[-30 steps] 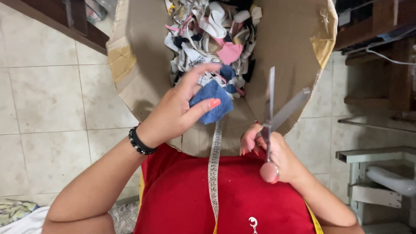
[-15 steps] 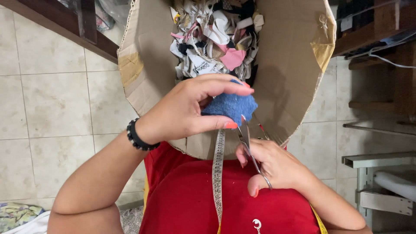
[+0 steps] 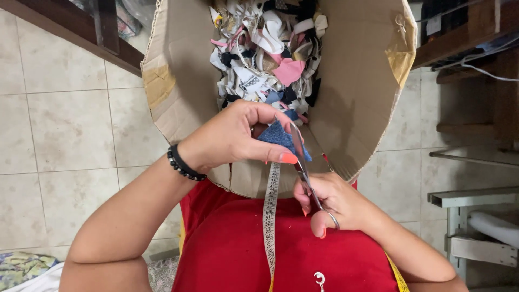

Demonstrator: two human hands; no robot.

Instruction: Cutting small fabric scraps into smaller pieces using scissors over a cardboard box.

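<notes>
A small blue denim scrap [image 3: 277, 135] is pinched in the left hand [image 3: 232, 138], fingers closed on it w/ thumb under and the rest curled over the top; it is held just above the near edge of an open cardboard box [image 3: 178, 81]. Scissors [image 3: 300, 157] are gripped in the right hand [image 3: 335, 203], fingers shut through the handle loops, blades angled up and set against the scrap's right edge; how far the blades are parted cannot be told. The box is filled at its far end w/ mixed fabric offcuts [image 3: 270, 54] in white, black, pink & blue, well apart from the hands. A measuring tape [image 3: 270, 211] is hung down the front of the red top [image 3: 259, 243], just beside the scissor hand and partly under the left thumb. A black bead bracelet [image 3: 185, 165] is worn on the left wrist. Beige floor tiles [image 3: 65, 124] are seen at left, dark wood furniture [image 3: 75, 32] at upper left, a metal frame [image 3: 470, 221] at right.
</notes>
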